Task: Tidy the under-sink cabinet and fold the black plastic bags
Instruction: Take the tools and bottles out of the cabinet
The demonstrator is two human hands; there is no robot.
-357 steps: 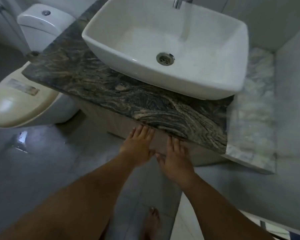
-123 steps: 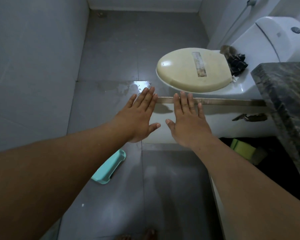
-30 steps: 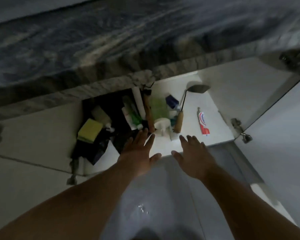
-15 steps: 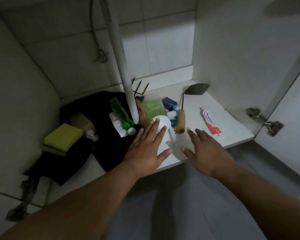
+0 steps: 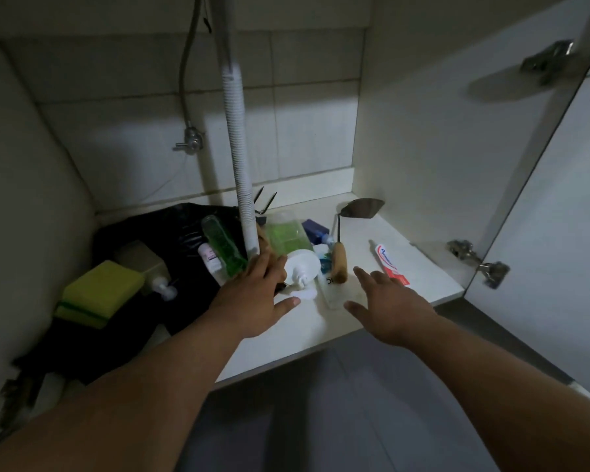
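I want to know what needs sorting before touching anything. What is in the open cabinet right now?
black plastic bags: count unclear, black, heaped at left
sponge: one, yellow-green, on the bags, far left
pump bottle: one, pale, lying beside the sponge
green bottles: two, by the drain hose
drain hose: one, white, centre
trowel: one, metal blade and wooden handle, right of centre
toothpaste tube: one, white-red, right
left hand: open, at the bottles
right hand: open, near the toothpaste tube
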